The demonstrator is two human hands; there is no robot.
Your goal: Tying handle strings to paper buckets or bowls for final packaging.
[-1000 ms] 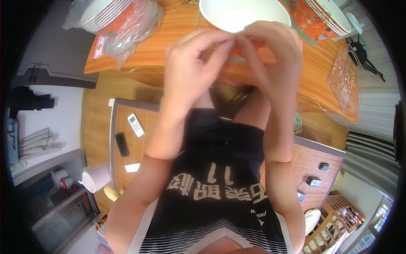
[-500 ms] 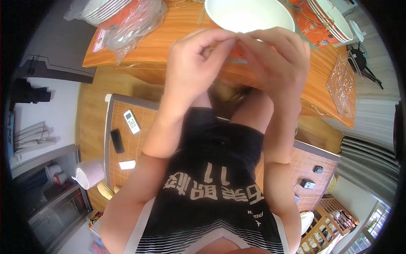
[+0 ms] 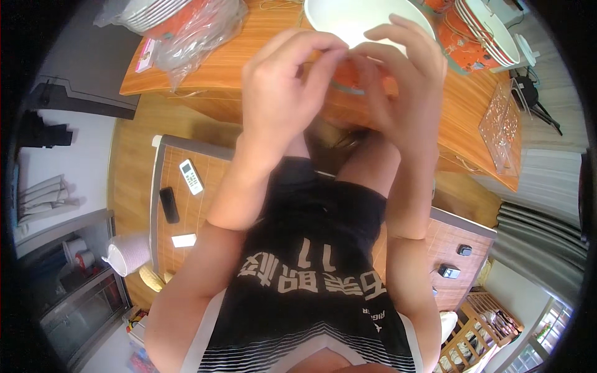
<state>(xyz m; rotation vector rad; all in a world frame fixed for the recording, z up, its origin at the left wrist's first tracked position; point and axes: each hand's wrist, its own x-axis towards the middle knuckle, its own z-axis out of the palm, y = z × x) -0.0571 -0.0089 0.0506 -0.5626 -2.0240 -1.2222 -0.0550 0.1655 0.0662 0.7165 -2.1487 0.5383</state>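
Over the near edge of the wooden table, my left hand (image 3: 280, 90) and my right hand (image 3: 407, 87) meet at the fingertips. Thumb and forefinger of the left are pinched together. The right thumb and forefinger close toward the same spot, its other fingers raised and spread. Whatever lies between the tips is too small to make out. Just behind the hands stands a paper bucket (image 3: 346, 76), white inside and orange with a pattern outside; my hands cover part of it.
On the table (image 3: 217, 68) lie a plastic bag (image 3: 199, 43) with stacked buckets at left, more stacked orange buckets (image 3: 476, 37) at right, and a clear sheet-like tray (image 3: 499, 127). Beside me on the mat are a remote control (image 3: 191, 176), a phone (image 3: 169, 205) and small black boxes (image 3: 449, 271).
My right hand's outer fingers have lifted and spread away from the pinch. The left hand keeps its pinch, shifted slightly. The bucket has not visibly moved.
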